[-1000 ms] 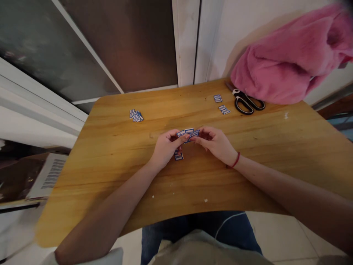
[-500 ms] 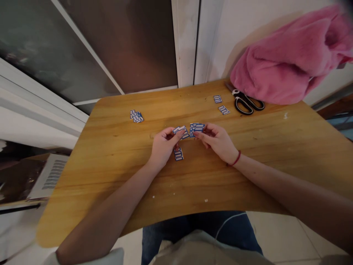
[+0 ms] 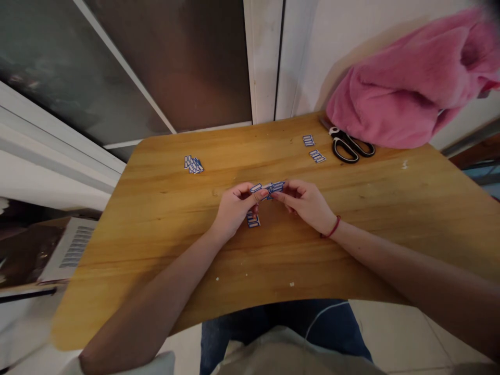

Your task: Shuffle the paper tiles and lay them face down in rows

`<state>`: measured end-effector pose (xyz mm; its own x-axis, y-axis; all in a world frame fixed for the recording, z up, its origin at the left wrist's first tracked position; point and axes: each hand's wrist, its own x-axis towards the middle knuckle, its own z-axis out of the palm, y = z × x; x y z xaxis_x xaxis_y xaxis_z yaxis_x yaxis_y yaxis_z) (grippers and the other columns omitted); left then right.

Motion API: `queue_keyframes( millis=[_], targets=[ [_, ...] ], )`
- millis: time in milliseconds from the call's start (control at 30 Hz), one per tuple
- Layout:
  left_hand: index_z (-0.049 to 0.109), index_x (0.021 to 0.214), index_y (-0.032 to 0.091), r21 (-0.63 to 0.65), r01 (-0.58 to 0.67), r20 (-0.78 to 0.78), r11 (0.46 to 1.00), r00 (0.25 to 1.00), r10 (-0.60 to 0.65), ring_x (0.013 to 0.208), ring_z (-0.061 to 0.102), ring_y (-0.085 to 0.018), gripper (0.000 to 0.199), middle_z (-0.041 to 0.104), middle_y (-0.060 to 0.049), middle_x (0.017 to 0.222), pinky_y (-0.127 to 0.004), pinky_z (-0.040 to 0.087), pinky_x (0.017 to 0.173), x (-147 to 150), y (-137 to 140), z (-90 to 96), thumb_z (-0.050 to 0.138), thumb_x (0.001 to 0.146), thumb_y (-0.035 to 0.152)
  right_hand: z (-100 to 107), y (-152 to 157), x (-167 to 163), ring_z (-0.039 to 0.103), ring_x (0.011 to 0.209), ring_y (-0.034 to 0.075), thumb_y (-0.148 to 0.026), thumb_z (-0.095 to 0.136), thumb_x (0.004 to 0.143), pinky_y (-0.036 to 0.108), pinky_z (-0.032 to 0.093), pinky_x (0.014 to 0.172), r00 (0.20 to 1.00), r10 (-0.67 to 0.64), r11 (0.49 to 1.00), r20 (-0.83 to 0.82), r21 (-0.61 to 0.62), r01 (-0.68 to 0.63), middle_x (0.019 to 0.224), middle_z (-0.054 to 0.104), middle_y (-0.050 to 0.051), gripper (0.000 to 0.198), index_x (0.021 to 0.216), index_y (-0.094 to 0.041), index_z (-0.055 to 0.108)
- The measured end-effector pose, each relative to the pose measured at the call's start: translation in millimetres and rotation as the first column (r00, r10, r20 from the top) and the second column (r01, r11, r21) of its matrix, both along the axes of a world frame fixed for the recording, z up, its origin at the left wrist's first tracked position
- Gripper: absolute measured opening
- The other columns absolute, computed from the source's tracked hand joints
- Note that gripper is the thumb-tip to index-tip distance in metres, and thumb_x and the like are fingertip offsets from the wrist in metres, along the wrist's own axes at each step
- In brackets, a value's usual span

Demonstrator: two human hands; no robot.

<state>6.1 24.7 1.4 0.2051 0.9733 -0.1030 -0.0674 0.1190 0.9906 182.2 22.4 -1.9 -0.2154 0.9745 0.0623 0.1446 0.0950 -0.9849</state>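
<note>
Over the middle of the wooden table [image 3: 156,250], my left hand [image 3: 235,208] pinches small white paper cut-outs with blue edges [image 3: 255,188] between thumb and fingers. My right hand [image 3: 310,203], with a red string at the wrist, pinches similar blue-edged cut-outs [image 3: 278,186]. The two bunches meet and overlap between my thumbs. How many pieces each hand holds I cannot tell. Just below my left fingers a loose cut-out [image 3: 253,220] lies on the tabletop, partly hidden by them.
At the back left lies a small pile of cut-outs [image 3: 194,164]. Two separate pieces, one upper [image 3: 308,140] and one lower [image 3: 317,156], lie beside black-handled scissors [image 3: 347,146]. Pink plush fabric [image 3: 402,78] leans at the back right. White scraps [image 3: 291,284] dot the front.
My hands have come closer together, and the two bunches, apart before, now overlap. The bunches look flatter, tilted away. Everything on the table stays in place.
</note>
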Motion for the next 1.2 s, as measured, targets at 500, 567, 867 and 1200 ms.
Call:
queue_keyframes(
  millis=[500, 567, 867, 1200],
  targets=[
    [0.057, 0.061, 0.017, 0.307, 0.102, -0.704, 0.946, 0.694, 0.154, 0.054, 0.038, -0.009, 0.025, 0.041, 0.005, 0.054, -0.023, 0.029, 0.054, -24, 24, -2.8, 0.065, 0.08, 0.03, -7, 14, 12, 0.043, 0.042, 0.008, -0.047, 0.064, 0.079, 0.023, 0.033, 0.043, 0.992, -0.112, 0.993, 0.064, 0.033, 0.11, 0.057, 0.055, -0.001, 0.033, 0.084, -0.015, 0.06],
    [0.056, 0.063, 0.017, 0.33, 0.142, -0.757, 0.933, 0.63, 0.171, 0.058, 0.042, -0.01, 0.021, 0.046, 0.004, 0.06, -0.023, 0.032, 0.057, -26, 25, -4.7, 0.065, 0.08, 0.026, -7, 17, 17, 0.047, 0.046, 0.009, -0.045, 0.06, 0.083, 0.024, 0.036, 0.046, 0.97, -0.102, 0.989, 0.221, 0.131, 0.075, 0.067, 0.06, 0.002, 0.03, 0.087, -0.015, 0.061],
    [0.053, 0.118, 0.02, 0.501, 0.221, -0.811, 0.837, 0.457, 0.365, 0.088, 0.06, -0.02, 0.036, 0.058, -0.009, 0.112, -0.03, 0.046, 0.072, -27, 15, 3.5, 0.058, 0.087, 0.039, -9, 22, 23, 0.062, 0.08, 0.016, -0.027, 0.056, 0.09, 0.026, 0.042, 0.068, 0.682, -0.026, 0.914, 0.731, 0.294, -0.281, 0.094, 0.069, 0.003, 0.015, 0.098, -0.019, 0.065],
    [0.061, 0.094, 0.019, 0.472, 0.4, -0.77, 0.786, 0.621, 0.147, 0.074, 0.058, -0.013, 0.008, 0.058, -0.002, 0.089, -0.025, 0.048, 0.068, -7, 8, -10.5, 0.058, 0.089, 0.025, -8, 23, 15, 0.059, 0.069, 0.012, -0.034, 0.06, 0.087, 0.023, 0.035, 0.059, 0.651, -0.01, 0.949, 0.759, 0.212, -0.232, 0.08, 0.067, -0.001, 0.018, 0.1, -0.023, 0.067]
  ],
)
